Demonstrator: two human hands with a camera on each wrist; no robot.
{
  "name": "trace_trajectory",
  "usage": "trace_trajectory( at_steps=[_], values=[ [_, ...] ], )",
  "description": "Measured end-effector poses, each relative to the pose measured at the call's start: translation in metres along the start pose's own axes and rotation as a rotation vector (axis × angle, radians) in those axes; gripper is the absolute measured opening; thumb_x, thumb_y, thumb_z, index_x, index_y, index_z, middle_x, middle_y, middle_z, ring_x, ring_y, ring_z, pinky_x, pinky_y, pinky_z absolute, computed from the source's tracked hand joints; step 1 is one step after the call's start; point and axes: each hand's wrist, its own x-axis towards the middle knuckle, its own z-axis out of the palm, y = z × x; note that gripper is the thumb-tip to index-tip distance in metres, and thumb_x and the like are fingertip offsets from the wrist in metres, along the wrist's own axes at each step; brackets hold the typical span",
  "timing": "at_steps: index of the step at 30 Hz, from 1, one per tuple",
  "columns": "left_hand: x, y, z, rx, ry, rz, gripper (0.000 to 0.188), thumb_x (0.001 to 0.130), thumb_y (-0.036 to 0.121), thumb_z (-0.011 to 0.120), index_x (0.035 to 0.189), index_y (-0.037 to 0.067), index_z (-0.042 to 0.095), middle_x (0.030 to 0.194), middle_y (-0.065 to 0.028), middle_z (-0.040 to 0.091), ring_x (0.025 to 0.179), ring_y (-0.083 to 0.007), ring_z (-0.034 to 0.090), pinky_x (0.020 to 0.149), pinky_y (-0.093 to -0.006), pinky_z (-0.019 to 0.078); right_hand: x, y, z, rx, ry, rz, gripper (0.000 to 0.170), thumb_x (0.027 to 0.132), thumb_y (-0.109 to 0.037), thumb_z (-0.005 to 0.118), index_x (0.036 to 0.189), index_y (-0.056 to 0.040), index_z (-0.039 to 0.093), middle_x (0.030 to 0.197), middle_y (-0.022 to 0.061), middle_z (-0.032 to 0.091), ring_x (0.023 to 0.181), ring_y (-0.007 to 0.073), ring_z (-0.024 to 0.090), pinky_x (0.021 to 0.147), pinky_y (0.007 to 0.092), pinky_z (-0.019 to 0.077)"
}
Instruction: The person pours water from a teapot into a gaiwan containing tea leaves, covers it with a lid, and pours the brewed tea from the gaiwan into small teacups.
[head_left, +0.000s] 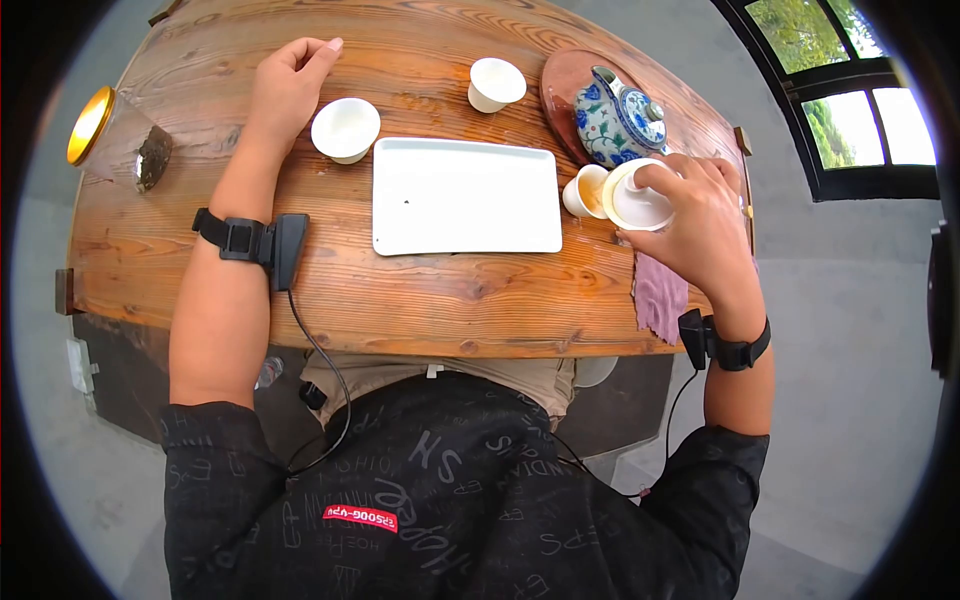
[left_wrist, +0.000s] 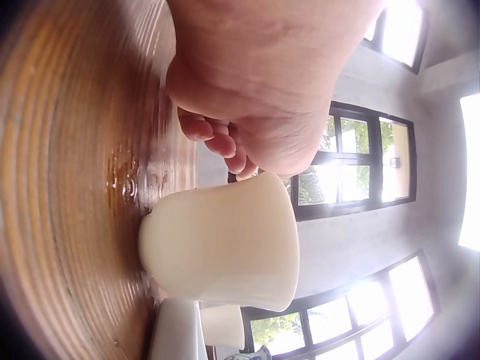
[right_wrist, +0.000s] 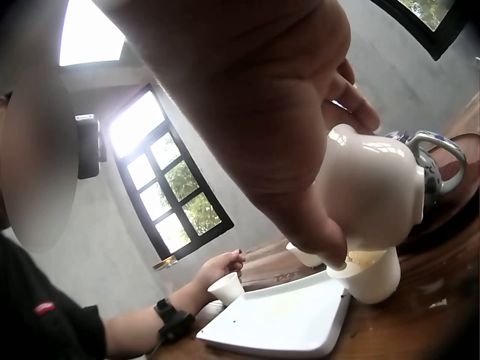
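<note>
My right hand [head_left: 708, 215] grips a white gaiwan [right_wrist: 367, 187] by its rim, with a finger bent over the lid. The gaiwan is tipped toward a small white cup [right_wrist: 377, 279], its rim right at the cup's mouth. Amber tea shows inside that cup, which stands at the right end of a white rectangular tray [head_left: 467, 232]. Over at the left, my left hand [head_left: 285, 92] rests on the table with fingers loosely curled and nothing in them. Close beside that wrist stands another white cup [left_wrist: 225, 244], upright.
A blue-flowered teapot [head_left: 612, 120] sits on a round brown board [head_left: 562, 80] behind the gaiwan. One more white cup [head_left: 497, 90] stands at the back. A gold-lidded jar [head_left: 120, 140] lies at far left. A mauve cloth [head_left: 660, 295] hangs over the table's front right edge.
</note>
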Motion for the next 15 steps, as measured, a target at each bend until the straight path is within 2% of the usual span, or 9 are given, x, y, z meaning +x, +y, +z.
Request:
trace_trajectory(
  at_steps=[10, 12, 13, 15],
  values=[
    [0.0, -0.004, 0.0, 0.026, -0.002, 0.039, 0.03, 0.102, 0.03, 0.071, 0.094, 0.002, 0.073, 0.078, 0.0068, 0.06, 0.071, -0.0048, 0.048, 0.064, -0.0244, 0.0417, 0.004, -0.001, -0.009, -0.061, 0.057, -0.061, 0.04, 0.062, -0.025, 0.09, 0.098, -0.0162, 0.074, 0.095, 0.0091, 0.069, 0.097, 0.0308, 0.065, 0.099, 0.0455, 0.0404],
    [0.001, -0.006, 0.0, 0.028, -0.002, 0.047, 0.025, 0.103, 0.031, 0.07, 0.1, 0.006, 0.075, 0.08, 0.0093, 0.057, 0.067, -0.0013, 0.041, 0.059, -0.0204, 0.0354, 0.005, -0.001, -0.012, -0.077, 0.075, -0.072, 0.042, 0.061, -0.025, 0.091, 0.098, -0.0166, 0.074, 0.095, 0.009, 0.069, 0.096, 0.0309, 0.065, 0.099, 0.0452, 0.0405],
    [0.001, -0.005, 0.0, 0.028, -0.002, 0.047, 0.025, 0.103, 0.031, 0.07, 0.1, 0.006, 0.075, 0.08, 0.0093, 0.057, 0.067, -0.0013, 0.041, 0.059, -0.0204, 0.0354, 0.005, -0.001, -0.015, -0.075, 0.057, -0.062, 0.042, 0.061, -0.025, 0.091, 0.098, -0.0168, 0.074, 0.095, 0.0087, 0.069, 0.096, 0.0308, 0.065, 0.099, 0.0454, 0.0404],
    [0.0, -0.002, -0.001, 0.016, 0.0, 0.025, 0.03, 0.102, 0.03, 0.072, 0.092, 0.002, 0.073, 0.077, 0.007, 0.06, 0.071, -0.0046, 0.048, 0.063, -0.0239, 0.0404, 0.006, -0.002, -0.017, -0.072, 0.04, -0.052, 0.043, 0.06, -0.026, 0.092, 0.098, -0.017, 0.074, 0.095, 0.0085, 0.069, 0.096, 0.0308, 0.065, 0.099, 0.0456, 0.0403]
  ],
)
